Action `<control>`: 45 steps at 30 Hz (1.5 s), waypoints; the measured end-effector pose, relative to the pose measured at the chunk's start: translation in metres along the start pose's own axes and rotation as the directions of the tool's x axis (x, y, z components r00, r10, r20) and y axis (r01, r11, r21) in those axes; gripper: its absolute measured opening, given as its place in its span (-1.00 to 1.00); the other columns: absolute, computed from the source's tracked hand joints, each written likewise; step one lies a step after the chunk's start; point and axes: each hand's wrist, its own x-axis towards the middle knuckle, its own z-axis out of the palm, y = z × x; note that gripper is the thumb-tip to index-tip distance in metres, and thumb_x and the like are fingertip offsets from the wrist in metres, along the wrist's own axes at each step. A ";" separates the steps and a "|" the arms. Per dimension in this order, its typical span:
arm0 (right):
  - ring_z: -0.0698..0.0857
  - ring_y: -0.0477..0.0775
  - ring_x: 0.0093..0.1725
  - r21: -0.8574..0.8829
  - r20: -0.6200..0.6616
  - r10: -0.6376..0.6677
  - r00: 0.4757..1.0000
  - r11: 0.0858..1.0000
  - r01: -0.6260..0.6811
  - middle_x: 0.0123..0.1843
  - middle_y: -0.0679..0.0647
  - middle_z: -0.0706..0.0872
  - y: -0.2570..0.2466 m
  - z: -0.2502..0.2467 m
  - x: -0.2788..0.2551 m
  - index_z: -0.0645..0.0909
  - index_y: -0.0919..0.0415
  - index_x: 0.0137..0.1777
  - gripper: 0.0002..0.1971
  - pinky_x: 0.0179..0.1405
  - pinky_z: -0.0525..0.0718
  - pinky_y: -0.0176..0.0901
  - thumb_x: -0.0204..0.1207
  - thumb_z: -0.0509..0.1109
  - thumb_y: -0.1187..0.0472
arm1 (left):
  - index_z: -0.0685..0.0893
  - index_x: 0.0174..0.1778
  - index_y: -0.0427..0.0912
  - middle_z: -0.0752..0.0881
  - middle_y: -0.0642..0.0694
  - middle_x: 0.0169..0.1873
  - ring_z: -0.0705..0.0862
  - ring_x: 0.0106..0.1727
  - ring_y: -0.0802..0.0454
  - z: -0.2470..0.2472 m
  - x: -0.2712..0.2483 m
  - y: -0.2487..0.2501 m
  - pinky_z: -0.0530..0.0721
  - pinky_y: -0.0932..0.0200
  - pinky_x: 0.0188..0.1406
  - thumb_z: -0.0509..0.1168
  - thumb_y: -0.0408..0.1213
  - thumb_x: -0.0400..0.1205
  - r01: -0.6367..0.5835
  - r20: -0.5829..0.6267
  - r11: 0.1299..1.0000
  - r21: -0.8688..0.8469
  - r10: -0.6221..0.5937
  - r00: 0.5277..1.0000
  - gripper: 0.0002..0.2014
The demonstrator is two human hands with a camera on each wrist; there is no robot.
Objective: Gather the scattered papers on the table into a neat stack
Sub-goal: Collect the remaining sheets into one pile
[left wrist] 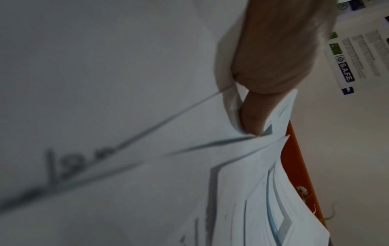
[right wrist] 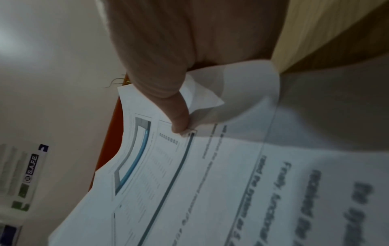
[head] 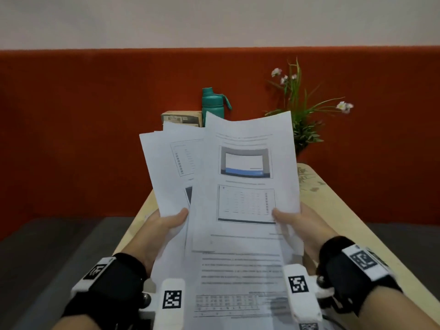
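Note:
Both hands hold a loose bundle of printed white papers (head: 242,201) up above the table (head: 338,210). My left hand (head: 166,225) grips the bundle's left edge, thumb on top of a sheet that fans out to the left. My right hand (head: 292,220) pinches the right edge, thumb pressed on the front sheet with a screenshot and a table. The sheets are uneven and splayed. In the left wrist view the thumb (left wrist: 252,119) presses on the papers (left wrist: 242,191). The right wrist view shows the thumb (right wrist: 179,119) on the front sheet (right wrist: 168,191). The fingers behind the sheets are hidden.
At the table's far end stand a teal water bottle (head: 213,103), a small box (head: 181,118) and a potted plant with white flowers (head: 302,115). A red partition (head: 95,127) runs behind the table. Grey floor lies on both sides.

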 end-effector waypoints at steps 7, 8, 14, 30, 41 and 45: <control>0.74 0.21 0.21 0.002 0.033 -0.084 0.996 0.996 0.084 0.28 0.21 0.74 -0.009 0.012 0.001 0.45 0.23 0.43 -0.43 0.18 0.70 0.07 0.44 0.36 0.62 | 0.67 0.34 0.02 0.77 -0.02 0.28 0.70 0.33 -0.04 0.016 -0.004 0.012 0.50 -0.16 0.43 0.38 0.22 0.46 -0.029 -0.010 0.995 0.094 0.030 0.999 -0.43; 0.73 0.25 0.22 0.054 -0.001 -0.094 0.996 0.994 0.094 0.27 0.24 0.73 -0.011 0.011 0.002 0.38 0.15 0.43 -0.35 0.27 0.65 0.19 0.40 0.38 0.65 | 0.69 0.28 -0.02 0.80 -0.03 0.21 0.75 0.25 -0.02 0.016 -0.006 0.015 0.59 -0.10 0.36 0.44 0.02 0.49 -0.055 -0.032 0.986 0.157 0.061 0.998 -0.55; 0.75 0.34 0.22 0.264 0.160 0.015 0.987 0.963 -0.058 0.21 0.27 0.79 -0.015 -0.005 -0.003 0.39 0.17 0.55 -0.12 0.28 0.61 0.30 0.17 0.62 0.17 | 0.61 0.39 -0.18 0.81 -0.15 0.18 0.81 0.14 -0.12 0.014 -0.006 0.042 0.79 0.13 -0.05 0.36 -0.47 0.56 -0.075 0.018 0.982 0.173 0.073 0.997 -0.55; 0.82 0.49 -0.04 0.083 0.070 0.360 0.930 0.927 -0.365 0.15 0.44 0.79 0.014 -0.111 -0.005 0.67 0.40 0.28 0.09 -0.11 0.76 0.28 -0.46 0.82 0.22 | 0.45 0.48 -0.30 0.60 -0.25 0.28 0.67 0.14 -0.19 -0.002 -0.007 0.030 0.71 0.25 -0.31 0.21 0.10 0.66 0.562 -0.477 0.348 0.751 -0.304 0.825 -0.39; 0.83 0.46 -0.03 0.135 0.140 0.269 0.953 0.948 -0.287 0.15 0.38 0.81 0.030 -0.094 -0.002 0.66 0.33 0.32 0.02 -0.14 0.77 0.30 -0.35 0.77 0.29 | 0.32 0.57 -0.12 0.26 -0.29 0.54 0.27 0.55 -0.35 0.043 0.015 -0.010 0.33 -0.16 0.50 0.26 0.24 0.49 0.540 -0.505 0.166 0.825 -0.211 0.837 -0.21; 0.83 0.47 -0.07 0.140 0.146 0.269 0.952 0.947 -0.289 0.12 0.39 0.82 0.029 -0.091 -0.001 0.69 0.32 0.27 0.13 -0.21 0.77 0.28 -0.56 0.80 0.25 | 0.26 0.56 -0.30 0.26 -0.31 0.53 0.32 0.53 -0.35 0.061 0.014 -0.006 0.40 -0.15 0.50 0.32 -0.03 0.57 0.557 -0.525 0.217 0.801 -0.190 0.829 -0.29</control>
